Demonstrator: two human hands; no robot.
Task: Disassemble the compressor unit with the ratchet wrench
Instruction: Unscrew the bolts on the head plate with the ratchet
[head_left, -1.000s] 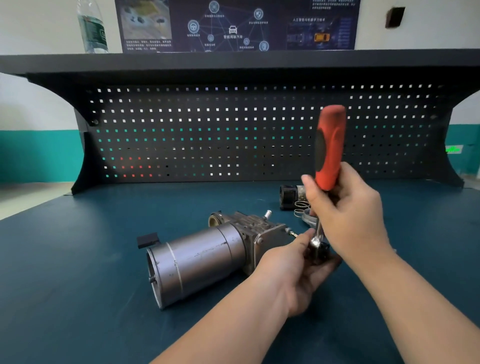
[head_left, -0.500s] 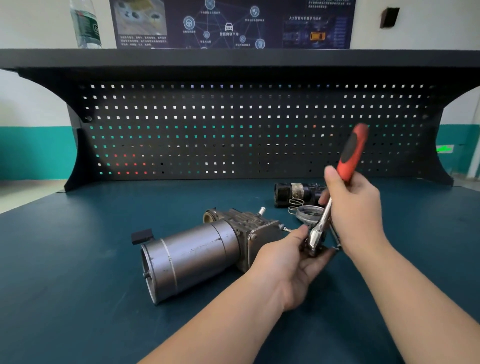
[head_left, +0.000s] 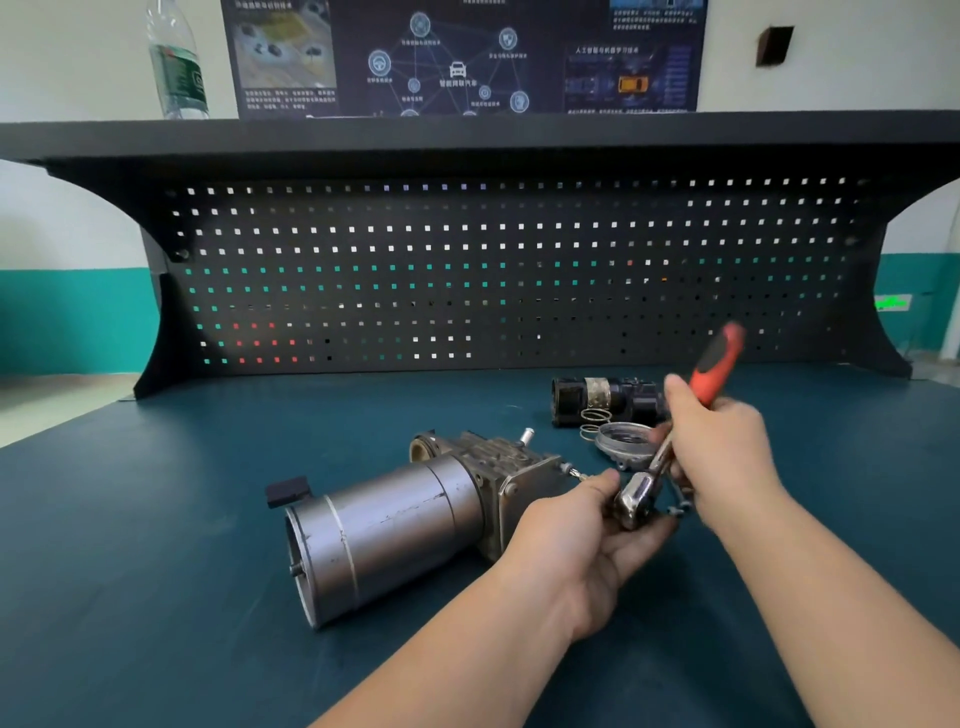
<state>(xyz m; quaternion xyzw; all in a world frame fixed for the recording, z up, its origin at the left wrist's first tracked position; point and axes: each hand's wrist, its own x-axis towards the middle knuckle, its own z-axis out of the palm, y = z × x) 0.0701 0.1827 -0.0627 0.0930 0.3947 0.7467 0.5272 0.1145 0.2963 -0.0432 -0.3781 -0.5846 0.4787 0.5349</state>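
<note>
Compressor unit (head_left: 410, 525) lies on its side on the dark teal table (head_left: 156, 545). Ratchet wrench (head_left: 675, 441) handle has swung lower and rightward than before; right hand (head_left: 722, 457) grip clenched round it, left hand (head_left: 587, 540) grip pinching the wrench head. Black pegboard (head_left: 467, 270) behind, water bottle (head_left: 176, 62) on shelf.

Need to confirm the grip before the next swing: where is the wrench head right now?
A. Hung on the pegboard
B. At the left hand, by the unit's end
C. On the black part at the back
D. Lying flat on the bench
B: the wrench head sits in the left hand beside the unit, while the right hand grips the red handle.
</note>
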